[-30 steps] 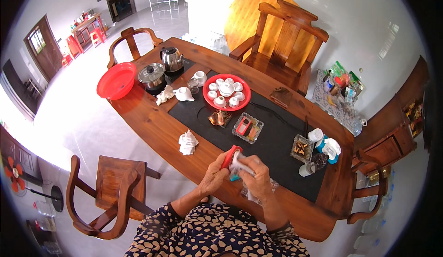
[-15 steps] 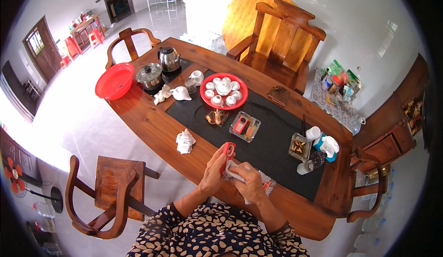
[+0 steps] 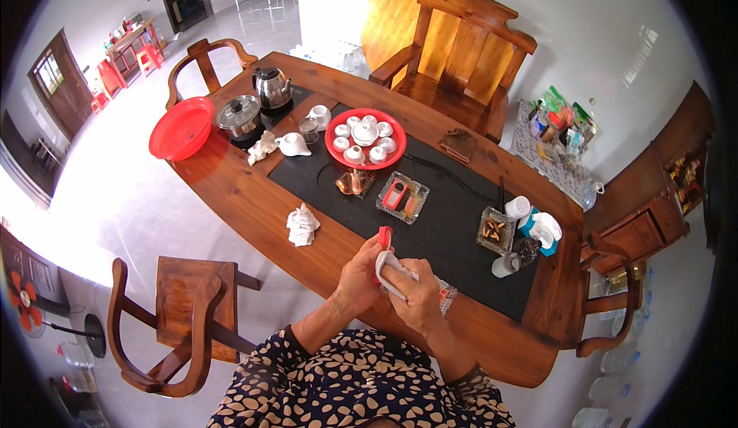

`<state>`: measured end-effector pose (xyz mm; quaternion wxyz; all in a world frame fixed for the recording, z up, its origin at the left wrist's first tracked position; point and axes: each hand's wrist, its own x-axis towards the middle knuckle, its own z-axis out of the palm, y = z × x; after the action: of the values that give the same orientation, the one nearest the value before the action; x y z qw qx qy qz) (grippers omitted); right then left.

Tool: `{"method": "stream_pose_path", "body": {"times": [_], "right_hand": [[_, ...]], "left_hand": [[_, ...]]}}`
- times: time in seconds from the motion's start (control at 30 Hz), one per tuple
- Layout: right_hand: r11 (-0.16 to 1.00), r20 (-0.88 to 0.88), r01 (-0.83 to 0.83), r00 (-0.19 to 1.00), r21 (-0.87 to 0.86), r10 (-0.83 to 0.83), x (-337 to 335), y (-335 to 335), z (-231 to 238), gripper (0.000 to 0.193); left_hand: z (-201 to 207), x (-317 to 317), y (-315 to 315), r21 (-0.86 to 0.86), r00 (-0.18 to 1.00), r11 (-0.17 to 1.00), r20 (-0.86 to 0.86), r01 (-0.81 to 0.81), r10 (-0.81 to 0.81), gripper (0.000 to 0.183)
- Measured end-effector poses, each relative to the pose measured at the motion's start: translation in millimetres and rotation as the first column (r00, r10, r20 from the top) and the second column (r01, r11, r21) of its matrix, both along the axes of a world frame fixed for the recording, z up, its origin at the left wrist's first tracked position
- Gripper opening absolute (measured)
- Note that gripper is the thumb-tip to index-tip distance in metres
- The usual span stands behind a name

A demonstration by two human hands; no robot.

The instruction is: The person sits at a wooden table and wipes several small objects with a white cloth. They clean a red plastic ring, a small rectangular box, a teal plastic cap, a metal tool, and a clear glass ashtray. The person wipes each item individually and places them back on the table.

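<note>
My left hand grips a slim red object whose rounded end sticks up past the fingers; its kind I cannot make out. My right hand presses a folded white tissue or cloth against it, hiding the lower part. Both hands are close together over the table's near edge. Partly behind the right hand lies a glass dish with something red in it. Beyond the hands, a square glass tray holds a red piece with a dark window. Left of them sits a crumpled white tissue.
Farther back stand a red tray of white teacups, a white pitcher, a kettle, a lidded pot and a red basin. To the right are an ashtray with butts and a tissue pack. Wooden chairs surround the table.
The red object has turned, so its holed face no longer shows and less of it sticks out. The tissue now wraps higher around it. The whole view has shifted slightly.
</note>
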<state>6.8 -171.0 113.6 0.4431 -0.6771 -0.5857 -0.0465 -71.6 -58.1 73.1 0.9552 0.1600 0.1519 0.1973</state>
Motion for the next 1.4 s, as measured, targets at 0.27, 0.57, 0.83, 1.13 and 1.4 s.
{"method": "stream_pose_path", "body": {"times": [0.27, 0.57, 0.83, 1.13, 1.4], "right_hand": [[0.989, 0.072, 0.106, 0.993, -0.102, -0.099, 11.0, -2.0, 10.4, 0.043], [0.998, 0.133, -0.057, 0.990, 0.016, 0.054, 6.0, -3.6, -9.9, 0.036], [0.997, 0.215, -0.066, 0.975, 0.047, 0.055, 16.1, -12.8, -13.3, 0.037], [0.988, 0.237, -0.135, 0.965, 0.079, 0.113, 27.7, -12.3, -14.6, 0.038], [0.999, 0.005, 0.033, 0.999, -0.024, -0.033, 37.1, -31.8, -5.0, 0.038]], "left_hand": [[10.6, 2.2, -5.3, 0.063, 0.994, 0.998, -0.113, 0.010, -0.002, 0.034], [7.5, 9.5, 1.0, -0.084, 0.984, 0.996, -0.177, -0.020, 0.005, 0.030], [1.0, 15.8, 0.2, -0.012, 0.972, 1.000, -0.236, -0.021, 0.018, 0.028], [15.6, 17.1, -4.9, -0.123, 0.967, 0.992, -0.252, 0.015, -0.046, 0.029], [5.6, 18.7, -6.7, -0.002, 0.994, 1.000, -0.107, -0.022, 0.022, 0.025]]}}
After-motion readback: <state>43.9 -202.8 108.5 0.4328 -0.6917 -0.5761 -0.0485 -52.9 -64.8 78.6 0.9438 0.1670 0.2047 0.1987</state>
